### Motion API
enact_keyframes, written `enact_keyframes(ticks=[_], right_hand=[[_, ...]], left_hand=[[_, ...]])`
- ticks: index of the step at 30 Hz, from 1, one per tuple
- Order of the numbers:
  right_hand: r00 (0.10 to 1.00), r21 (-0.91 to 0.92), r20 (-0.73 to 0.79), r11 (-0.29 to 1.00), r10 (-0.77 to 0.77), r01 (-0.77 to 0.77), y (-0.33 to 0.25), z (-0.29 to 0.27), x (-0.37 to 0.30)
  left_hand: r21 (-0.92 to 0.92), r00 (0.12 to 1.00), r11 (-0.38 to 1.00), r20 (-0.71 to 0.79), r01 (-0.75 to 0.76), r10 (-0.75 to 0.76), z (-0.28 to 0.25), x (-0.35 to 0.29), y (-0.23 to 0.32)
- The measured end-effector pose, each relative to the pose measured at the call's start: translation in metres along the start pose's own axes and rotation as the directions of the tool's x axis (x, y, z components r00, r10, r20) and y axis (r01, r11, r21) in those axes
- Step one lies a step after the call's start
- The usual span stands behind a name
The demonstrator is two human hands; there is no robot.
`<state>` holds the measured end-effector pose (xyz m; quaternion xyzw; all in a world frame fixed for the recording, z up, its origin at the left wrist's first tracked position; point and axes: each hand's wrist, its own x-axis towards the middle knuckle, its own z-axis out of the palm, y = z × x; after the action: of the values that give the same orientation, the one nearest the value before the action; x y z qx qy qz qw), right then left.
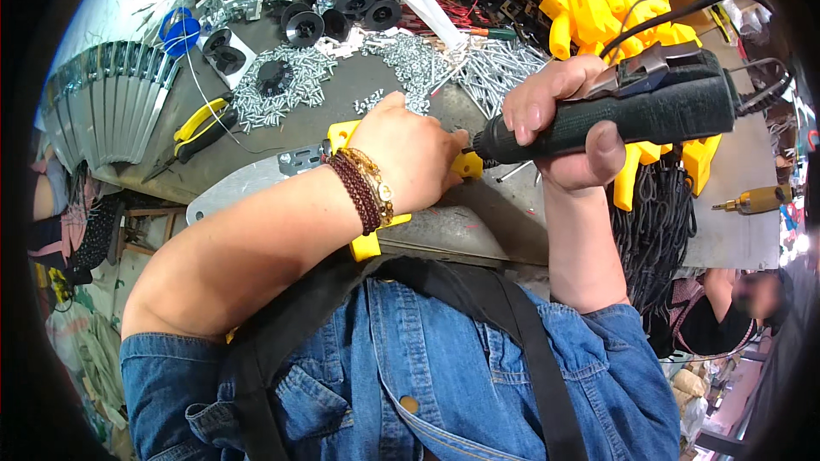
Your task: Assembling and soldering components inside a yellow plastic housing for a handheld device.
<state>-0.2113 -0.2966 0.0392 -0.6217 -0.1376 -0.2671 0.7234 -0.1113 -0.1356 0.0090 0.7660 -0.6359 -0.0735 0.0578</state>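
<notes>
from the head camera: right hand point(559, 124) has its fingers clamped on the black electric screwdriver point(632, 111), tip at a yellow plastic part point(369, 205) on the table point(478, 230) edge, which the left hand point(410, 158) grips — a slipping bit could jab those fingers.

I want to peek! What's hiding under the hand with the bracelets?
Under the left hand a yellow plastic part pokes out on the grey table, beside a flat metal piece. Its middle and the screwdriver tip are covered.
</notes>
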Motion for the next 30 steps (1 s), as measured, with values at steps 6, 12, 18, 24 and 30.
enact_keyframes(ticks=[6,12,18,24,30], right_hand=[[0.970,0.175,0.230,0.984,-0.079,0.038,-0.012,0.007,0.015],[0.859,0.168,0.504,0.986,-0.095,0.010,-0.040,0.044,0.002],[0.774,0.158,0.616,0.986,-0.145,0.059,-0.029,0.073,0.019],[0.897,-0.037,0.416,0.988,0.151,-0.150,-0.010,0.090,0.011],[0.912,0.089,0.407,0.991,0.053,-0.097,0.000,0.095,0.000]], left_hand=[[0.016,0.998,1.000,-0.069,0.004,-0.003,0.005,-0.003,-0.006],[-0.018,0.983,1.000,-0.183,0.001,-0.004,0.002,-0.005,-0.022],[-0.347,0.847,0.935,-0.475,0.071,-0.241,0.013,-0.059,-0.047],[-0.495,0.931,0.840,-0.150,0.220,-0.332,0.005,-0.091,-0.075],[-0.490,0.934,0.838,-0.119,0.239,-0.336,-0.007,-0.086,-0.072]])
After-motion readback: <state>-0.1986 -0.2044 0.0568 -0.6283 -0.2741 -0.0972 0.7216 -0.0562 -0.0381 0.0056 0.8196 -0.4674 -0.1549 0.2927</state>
